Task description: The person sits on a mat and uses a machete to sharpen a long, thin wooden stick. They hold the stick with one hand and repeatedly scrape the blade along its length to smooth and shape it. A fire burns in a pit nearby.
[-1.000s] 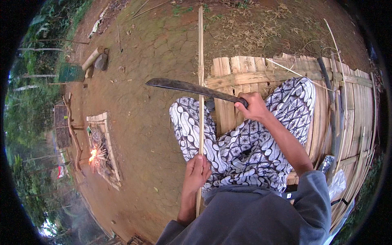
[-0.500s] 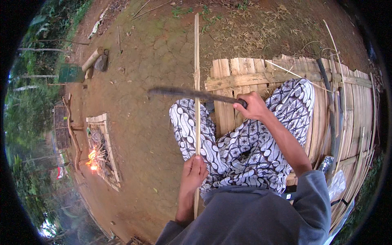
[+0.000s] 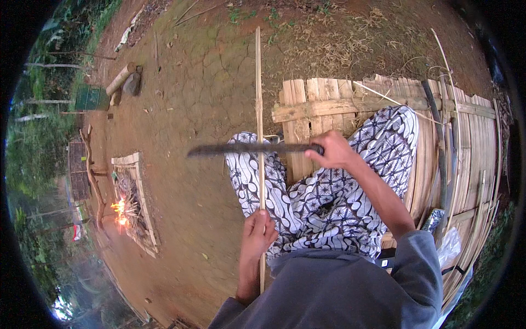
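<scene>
My left hand [image 3: 257, 233] grips a long thin bamboo strip [image 3: 258, 104] near its lower end; the strip runs straight away from me over my patterned trouser leg [image 3: 307, 197]. My right hand [image 3: 334, 151] is closed on the handle of a long dark machete [image 3: 241, 148]. The blade lies crosswise against the strip, above my left hand, pointing left.
I sit on a platform of bamboo slats [image 3: 438, 164] at the right. Bare dirt ground lies ahead and left. A small fire [image 3: 121, 211] burns in a wooden frame at the left. A stone and a log [image 3: 125, 82] lie farther off.
The machete has come down along the strip toward my left hand and levelled out. The strip stays held upright in my left hand.
</scene>
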The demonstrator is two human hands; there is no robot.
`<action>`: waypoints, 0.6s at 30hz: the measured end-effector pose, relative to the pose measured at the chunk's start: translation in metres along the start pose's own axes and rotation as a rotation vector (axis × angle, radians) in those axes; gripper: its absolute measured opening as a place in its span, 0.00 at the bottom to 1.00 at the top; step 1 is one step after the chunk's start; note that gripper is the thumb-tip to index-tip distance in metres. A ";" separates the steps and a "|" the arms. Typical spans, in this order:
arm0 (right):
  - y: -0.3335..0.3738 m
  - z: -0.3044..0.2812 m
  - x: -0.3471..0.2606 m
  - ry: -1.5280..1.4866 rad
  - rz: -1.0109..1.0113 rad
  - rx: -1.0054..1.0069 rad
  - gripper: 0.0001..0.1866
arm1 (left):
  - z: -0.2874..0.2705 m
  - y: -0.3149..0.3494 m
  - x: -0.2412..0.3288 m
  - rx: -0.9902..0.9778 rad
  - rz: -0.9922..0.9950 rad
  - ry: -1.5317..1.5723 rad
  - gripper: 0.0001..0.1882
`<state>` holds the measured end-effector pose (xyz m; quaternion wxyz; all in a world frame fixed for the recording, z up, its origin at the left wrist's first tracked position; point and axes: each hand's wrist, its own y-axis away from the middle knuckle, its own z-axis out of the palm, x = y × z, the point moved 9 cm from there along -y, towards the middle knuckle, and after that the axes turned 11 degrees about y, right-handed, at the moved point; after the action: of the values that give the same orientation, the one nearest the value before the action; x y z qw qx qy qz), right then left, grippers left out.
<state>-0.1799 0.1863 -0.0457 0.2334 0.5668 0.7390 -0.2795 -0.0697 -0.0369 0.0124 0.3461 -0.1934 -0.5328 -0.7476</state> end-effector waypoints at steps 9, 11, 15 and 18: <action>0.014 -0.006 0.005 -0.043 0.207 0.173 0.26 | 0.012 0.018 0.005 -0.080 -0.039 0.010 0.18; 0.012 -0.015 0.015 0.012 0.331 0.147 0.28 | 0.009 0.026 0.005 -0.071 -0.059 0.026 0.18; 0.021 -0.008 -0.038 -0.088 0.075 -0.041 0.26 | 0.013 0.024 0.006 -0.178 -0.073 0.134 0.18; 0.029 -0.013 -0.093 0.022 -0.166 -0.023 0.26 | 0.017 0.019 0.007 -0.204 -0.061 0.167 0.19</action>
<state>-0.1291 0.1352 0.0217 0.2078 0.5041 0.7891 -0.2828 -0.0625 -0.0268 0.0359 0.3448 -0.1484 -0.4289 -0.8217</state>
